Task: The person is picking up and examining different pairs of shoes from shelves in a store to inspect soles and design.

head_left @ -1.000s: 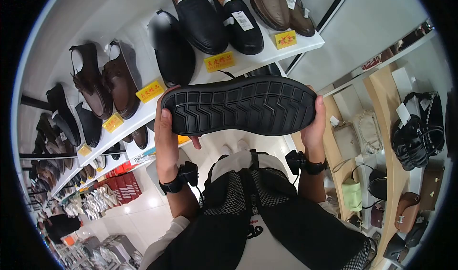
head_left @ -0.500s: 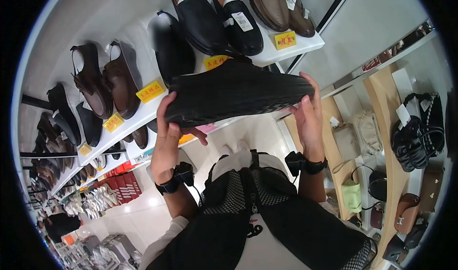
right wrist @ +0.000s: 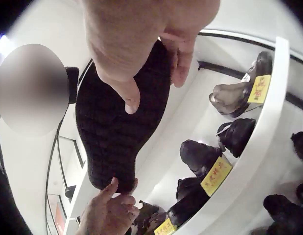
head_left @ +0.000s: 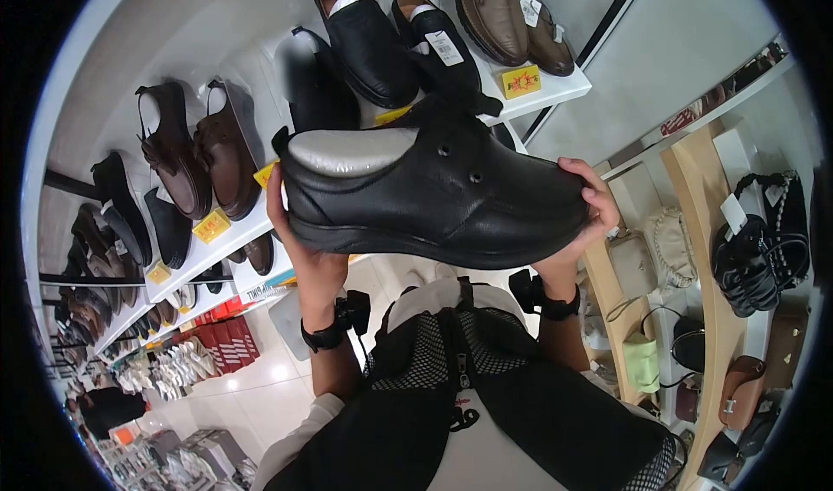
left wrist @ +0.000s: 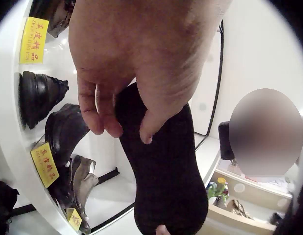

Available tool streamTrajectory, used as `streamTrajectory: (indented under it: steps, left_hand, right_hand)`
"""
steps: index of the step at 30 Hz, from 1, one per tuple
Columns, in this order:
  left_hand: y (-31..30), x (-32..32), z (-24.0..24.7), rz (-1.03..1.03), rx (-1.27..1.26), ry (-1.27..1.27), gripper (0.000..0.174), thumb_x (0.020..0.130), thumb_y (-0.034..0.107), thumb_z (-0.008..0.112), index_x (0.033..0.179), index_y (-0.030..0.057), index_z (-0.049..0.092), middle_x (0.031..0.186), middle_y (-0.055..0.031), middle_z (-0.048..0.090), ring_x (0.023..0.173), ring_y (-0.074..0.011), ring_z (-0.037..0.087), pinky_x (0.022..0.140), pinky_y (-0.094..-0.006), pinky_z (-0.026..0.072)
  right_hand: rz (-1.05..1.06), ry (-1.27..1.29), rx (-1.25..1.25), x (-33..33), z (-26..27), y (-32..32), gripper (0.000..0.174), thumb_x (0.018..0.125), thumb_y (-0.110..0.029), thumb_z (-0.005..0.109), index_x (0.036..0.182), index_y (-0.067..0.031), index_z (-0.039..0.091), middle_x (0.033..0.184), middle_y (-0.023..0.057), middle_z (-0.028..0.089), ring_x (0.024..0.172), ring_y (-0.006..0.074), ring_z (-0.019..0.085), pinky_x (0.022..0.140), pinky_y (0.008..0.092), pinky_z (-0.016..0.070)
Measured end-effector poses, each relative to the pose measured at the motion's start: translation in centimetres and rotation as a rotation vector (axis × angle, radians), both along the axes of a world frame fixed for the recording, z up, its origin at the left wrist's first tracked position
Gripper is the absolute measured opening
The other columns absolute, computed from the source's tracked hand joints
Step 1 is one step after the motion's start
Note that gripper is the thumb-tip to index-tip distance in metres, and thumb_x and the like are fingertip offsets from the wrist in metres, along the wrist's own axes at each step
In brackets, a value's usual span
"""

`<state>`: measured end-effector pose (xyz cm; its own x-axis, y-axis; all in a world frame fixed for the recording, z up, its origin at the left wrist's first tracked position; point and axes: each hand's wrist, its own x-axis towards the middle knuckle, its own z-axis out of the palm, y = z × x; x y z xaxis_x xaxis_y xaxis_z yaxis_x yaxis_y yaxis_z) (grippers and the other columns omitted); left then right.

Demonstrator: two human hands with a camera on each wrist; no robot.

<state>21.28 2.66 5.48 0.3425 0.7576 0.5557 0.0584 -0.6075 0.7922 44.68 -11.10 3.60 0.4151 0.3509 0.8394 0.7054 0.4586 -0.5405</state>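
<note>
A black leather shoe is held sideways in front of the chest, its upper facing the head camera and silvery stuffing in its opening. My left hand grips the heel end, and my right hand grips the toe end. From the left wrist, the left hand shows its thumb on the dark sole. In the right wrist view the right hand has its thumb against the sole, with the left hand at the far end.
A white shelf ahead carries black loafers, brown shoes and yellow signs. Wooden shelving with handbags stands on the right. More shoes and stacked goods are at lower left.
The shoe has been rolled between both hands: its treaded sole faced the head camera first, then its lower edge, and now its side and upper do. Both hands remain at its ends.
</note>
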Motion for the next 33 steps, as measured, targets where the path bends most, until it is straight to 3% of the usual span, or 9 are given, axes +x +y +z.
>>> streamTrajectory:
  steps: [3,4,7,8,11,16,26,28,33]
  left_hand:
    - [0.4,-0.3,-0.4,0.096,0.127,0.06,0.111,0.063,0.007,0.085,0.147,0.0075,0.011,0.149,-0.0152,0.021,0.131,-0.0243,0.036,0.108,-0.0343,0.0303]
    - [0.1,0.2,-0.3,0.072,0.041,-0.061,0.114,0.059,0.013,0.088,0.146,0.006,0.015,0.148,-0.0157,0.024,0.131,-0.0257,0.036,0.109,-0.0351,0.0287]
    - [0.5,0.2,-1.0,0.092,0.258,-0.017,0.108,0.06,0.012,0.088,0.144,0.0046,0.02,0.146,-0.016,0.027,0.13,-0.0257,0.037,0.109,-0.0352,0.0291]
    - [0.2,0.7,-1.3,0.065,0.113,-0.131,0.104,0.06,0.012,0.088,0.142,0.0044,0.024,0.145,-0.0149,0.03,0.129,-0.0259,0.037,0.109,-0.0364,0.0298]
    - [0.2,0.9,-2.7,0.148,0.036,-0.181,0.1,0.063,0.01,0.086,0.141,0.0043,0.024,0.144,-0.0149,0.031,0.129,-0.0264,0.038,0.109,-0.0374,0.0305]
    - [-1.0,1.8,-2.9,0.308,0.233,-0.184,0.085,0.074,0.008,0.078,0.137,0.0037,0.023,0.137,-0.0169,0.035,0.126,-0.0274,0.041,0.107,-0.0375,0.0322]
    - [-0.1,1.7,-2.3,0.348,0.307,-0.102,0.089,0.071,0.013,0.081,0.137,0.0052,0.022,0.138,-0.0157,0.032,0.128,-0.0261,0.037,0.108,-0.0356,0.0301]
    - [-0.4,1.9,-2.6,0.248,0.195,-0.228,0.091,0.071,0.009,0.081,0.138,0.0063,0.02,0.137,-0.0145,0.031,0.128,-0.0251,0.036,0.108,-0.0351,0.0286]
    - [-0.6,2.3,-2.3,0.247,0.068,-0.313,0.094,0.069,0.003,0.08,0.139,0.0066,0.017,0.136,-0.0135,0.027,0.126,-0.0236,0.036,0.107,-0.0335,0.0276]
  right_hand:
    - [-0.062,-0.068,0.045,0.2,0.0,-0.1,0.075,0.064,-0.011,0.084,0.12,-0.008,0.033,0.121,0.026,0.048,0.106,0.0306,0.053,0.089,0.0371,0.0442]
    - [-0.077,-0.074,0.025,0.2,-0.1,-0.2,0.075,0.064,-0.012,0.084,0.119,-0.0077,0.034,0.12,0.0259,0.048,0.105,0.0305,0.053,0.089,0.0372,0.0442]
    - [-0.145,-0.131,-0.049,0.1,0.4,-0.3,0.074,0.063,-0.014,0.085,0.118,-0.0072,0.036,0.119,0.0254,0.049,0.105,0.0301,0.053,0.088,0.0372,0.0443]
    - [-0.144,-0.131,-0.049,0.0,0.8,-0.3,0.074,0.063,-0.014,0.085,0.118,-0.0072,0.036,0.119,0.0254,0.049,0.105,0.0301,0.053,0.088,0.0372,0.0443]
    - [-0.119,-0.107,-0.099,-0.3,1.4,-0.1,0.075,0.061,-0.015,0.086,0.117,-0.0067,0.038,0.118,0.0249,0.049,0.105,0.0299,0.053,0.088,0.0371,0.0443]
    - [-0.085,-0.029,0.009,-0.2,0.7,0.6,0.075,0.061,-0.015,0.086,0.118,-0.0065,0.038,0.119,0.0251,0.048,0.104,0.0291,0.053,0.089,0.036,0.0431]
    - [-0.051,0.053,-0.001,-0.3,0.7,1.6,0.076,0.061,-0.011,0.085,0.12,-0.0056,0.038,0.121,0.0243,0.048,0.105,0.0283,0.053,0.092,0.0364,0.0414]
    - [-0.036,0.054,-0.023,-0.2,0.7,1.5,0.076,0.06,-0.01,0.085,0.12,-0.0056,0.039,0.121,0.0234,0.048,0.106,0.0282,0.052,0.092,0.0365,0.0409]
    - [0.003,0.031,-0.101,-0.4,1.5,1.4,0.075,0.062,-0.008,0.083,0.122,-0.0064,0.037,0.123,0.0226,0.047,0.11,0.0277,0.051,0.094,0.0362,0.0406]
